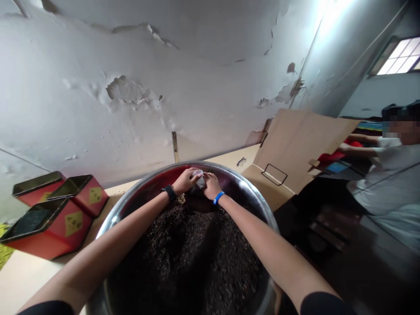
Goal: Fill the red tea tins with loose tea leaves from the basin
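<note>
Right, both hands meet at twelve o'clock inside the big bowl, close together. The left hand (184, 180) has its fingers curled in, thumb pressed on a small, crumpled, whitish see-through bag (198, 179); the right hand (211, 186) is bent round the bag's other side, fingers folded, though I can't tell how tightly. So the bag sits between the two, just below the far rim.

A black-strapped watch (169, 192) rides the left wrist, a bright blue wristband (218, 198) the right. Below them, toward six o'clock, spreads a heap of dark, loose, shredded material (193, 245), filling much of the wide, round, shiny metal bowl (254, 188).

Out to between nine and ten now: three red, dark-rimmed, square-mouthed tins (62, 229) stand bunched on a pale tabletop (19, 280), yellow diamond labels showing. At one o'clock, beyond the rim, lies a pair of dark-framed eyeglasses (242, 162). Two o'clock has a large brown cardboard panel (295, 148) tilted up, a thin black rectangular wire frame (274, 174) against its lower part. Farther out, nearer three, a co-worker in a pale top (390, 175) sits, arms reaching toward something red. Across twelve, the white wall (197, 87) flakes and peels.
</note>
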Motion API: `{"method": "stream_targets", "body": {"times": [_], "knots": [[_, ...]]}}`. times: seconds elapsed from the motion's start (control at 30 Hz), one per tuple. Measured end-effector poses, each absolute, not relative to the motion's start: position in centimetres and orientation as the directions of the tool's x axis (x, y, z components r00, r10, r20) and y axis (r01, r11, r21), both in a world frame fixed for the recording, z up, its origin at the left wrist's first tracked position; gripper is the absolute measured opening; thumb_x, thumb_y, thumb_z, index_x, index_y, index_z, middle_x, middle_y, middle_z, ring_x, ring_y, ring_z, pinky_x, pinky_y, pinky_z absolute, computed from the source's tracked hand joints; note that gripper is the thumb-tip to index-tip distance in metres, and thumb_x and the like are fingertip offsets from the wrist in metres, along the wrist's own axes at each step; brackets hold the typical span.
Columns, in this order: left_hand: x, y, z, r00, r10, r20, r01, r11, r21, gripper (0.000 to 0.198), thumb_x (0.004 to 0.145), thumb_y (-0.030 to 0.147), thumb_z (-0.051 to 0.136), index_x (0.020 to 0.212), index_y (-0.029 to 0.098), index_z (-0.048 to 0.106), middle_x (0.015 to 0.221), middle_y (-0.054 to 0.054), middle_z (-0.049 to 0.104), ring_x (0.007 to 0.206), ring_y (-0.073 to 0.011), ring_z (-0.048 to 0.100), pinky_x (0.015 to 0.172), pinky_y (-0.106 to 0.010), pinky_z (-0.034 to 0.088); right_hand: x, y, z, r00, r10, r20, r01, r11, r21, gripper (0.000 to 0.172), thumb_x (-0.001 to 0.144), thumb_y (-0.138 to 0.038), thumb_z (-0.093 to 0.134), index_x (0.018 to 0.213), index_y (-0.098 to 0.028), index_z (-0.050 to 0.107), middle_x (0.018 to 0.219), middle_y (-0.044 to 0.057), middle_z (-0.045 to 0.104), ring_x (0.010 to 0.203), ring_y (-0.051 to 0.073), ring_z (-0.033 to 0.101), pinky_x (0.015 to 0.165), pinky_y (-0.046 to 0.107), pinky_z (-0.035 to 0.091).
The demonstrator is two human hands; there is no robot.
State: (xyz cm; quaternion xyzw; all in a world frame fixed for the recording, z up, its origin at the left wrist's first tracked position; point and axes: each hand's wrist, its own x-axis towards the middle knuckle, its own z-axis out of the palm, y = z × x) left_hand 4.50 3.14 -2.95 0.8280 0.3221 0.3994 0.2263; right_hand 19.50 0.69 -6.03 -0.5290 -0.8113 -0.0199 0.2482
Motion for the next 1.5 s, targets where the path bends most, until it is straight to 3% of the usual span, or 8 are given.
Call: {"method": "stream_targets", "body": {"times": [0.17,0.37,0.5,0.67,0.8,0.97,1.27,1.5], "knots": [[2.3,2.8,-4.5,0.434,0.753,0.494,0.414,-0.654,0.633,0.042,0.083,0.043,0.048,0.107,0.011,0.058,0.107,-0.012,0.061,0.097,-0.0223,0.057,0.087,-0.034,0.043,19.3,-0.4,-4.8,-0.365,0.837,0.407,0.853,0.476,-0.213,0.018,0.078,-0.025,0.049,0.084,-0.018,0.064,0.102,0.007,0.061,0.099,0.020,0.050,0.090,0.034,0.029],[1.7,1.8,-4.1,0.533,0.774,0.343,0.425,-0.595,0.682,0.040,0.082,0.034,0.049,0.117,0.015,0.055,0.111,-0.010,0.061,0.100,-0.0215,0.057,0.089,-0.030,0.043,18.8,-1.5,-3.5,-0.312,0.892,0.328,0.864,0.410,-0.293,0.036,0.078,-0.022,0.045,0.113,-0.022,0.053,0.093,0.008,0.066,0.088,0.023,0.059,0.078,0.031,0.038],[2.1,1.1,-4.3,0.564,0.745,0.356,0.443,-0.637,0.631,0.035,0.080,0.030,0.051,0.113,0.019,0.059,0.111,-0.007,0.062,0.103,-0.0210,0.056,0.093,-0.030,0.040,19.2,-1.5,-2.6,-0.232,0.938,0.256,0.853,0.323,-0.411,0.023,0.077,-0.021,0.045,0.090,-0.024,0.064,0.089,0.007,0.067,0.091,0.025,0.060,0.077,0.032,0.040],[1.8,2.1,-4.3,0.526,0.728,0.440,0.399,-0.668,0.628,0.030,0.082,0.029,0.049,0.107,0.018,0.062,0.108,-0.006,0.063,0.100,-0.0182,0.057,0.092,-0.027,0.041,20.2,-1.0,-2.8,-0.210,0.975,0.068,0.749,0.205,-0.630,0.020,0.077,-0.019,0.045,0.078,-0.019,0.065,0.069,0.004,0.067,0.057,0.015,0.063,0.055,0.024,0.045],[-1.1,4.8,-5.3,0.310,0.887,0.343,0.709,-0.456,0.537,0.033,0.087,0.024,0.037,0.111,0.018,0.059,0.113,-0.003,0.061,0.102,-0.0153,0.055,0.092,-0.024,0.040,21.1,-0.5,-3.5,-0.265,0.964,-0.026,0.632,0.153,-0.760,0.020,0.079,-0.025,0.046,0.085,-0.015,0.062,0.076,0.005,0.068,0.060,0.015,0.064,0.050,0.022,0.046],[-4.9,6.9,-9.1,0.219,0.972,0.082,0.874,-0.233,0.426,0.027,0.076,0.014,0.050,0.097,0.010,0.066,0.100,-0.012,0.066,0.093,-0.0223,0.060,0.083,-0.027,0.043,22.1,-0.4,-3.0,-0.462,0.884,-0.072,0.514,0.200,-0.834,0.026,0.061,-0.022,0.065,0.086,-0.015,0.063,0.082,0.005,0.069,0.072,0.017,0.063,0.058,0.025,0.048],[-3.8,6.8,-12.1,0.239,0.967,-0.083,0.936,-0.207,0.284,0.021,0.081,0.025,0.054,0.096,0.013,0.061,0.095,-0.009,0.065,0.084,-0.0176,0.060,0.075,-0.030,0.045,20.7,-0.8,-2.7,-0.346,0.911,0.225,0.832,0.408,-0.376,0.010,0.068,-0.028,0.061,0.070,-0.019,0.065,0.066,0.002,0.063,0.064,0.015,0.055,0.059,0.025,0.037],[-2.9,6.8,-12.5,0.218,0.971,-0.100,0.952,-0.189,0.242,0.022,0.079,0.023,0.052,0.096,0.011,0.062,0.099,-0.014,0.064,0.091,-0.0227,0.059,0.075,-0.027,0.043,20.0,-0.6,-3.3,-0.387,0.853,0.351,0.901,0.430,-0.052,0.022,0.075,-0.035,0.053,0.077,-0.018,0.065,0.087,0.009,0.059,0.081,0.021,0.054,0.067,0.029,0.037]]}}
